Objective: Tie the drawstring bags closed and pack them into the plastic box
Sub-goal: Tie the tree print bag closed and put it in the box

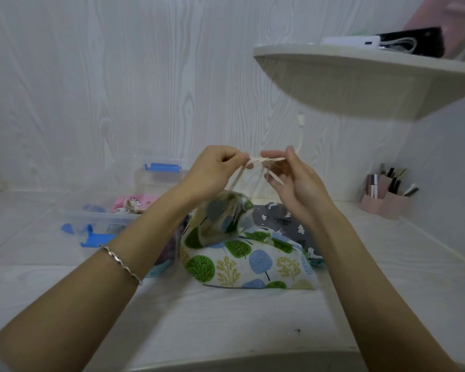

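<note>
Head view of a white table [226,312] set against a white wood-grain wall. Both hands are raised above a tree-print bag [242,259] that lies at the middle of the table, its gathered neck pulled upward. The left hand [212,173] is closed, pinching the cream drawstring [255,160] between thumb and fingertips; a silver bracelet [121,264] circles the left wrist. The right hand [293,181] pinches the other end of the same drawstring with thumb and forefinger, the remaining fingers loosely spread. The string runs taut between the two hands, and two strands drop from it to the bag's neck.

Behind and touching the tree-print bag lies a grey bag [285,221] with white figures. To the left stands the clear plastic box [102,218] with blue latches, open; a pink bag [132,204] lies inside it. The box's lid [160,174], with a blue clip, stands behind the box near the wall.

At the right, near the wall, a pink holder [384,197] contains small upright items. A white shelf [360,76] above it carries a dark object; details there are blurred.
</note>
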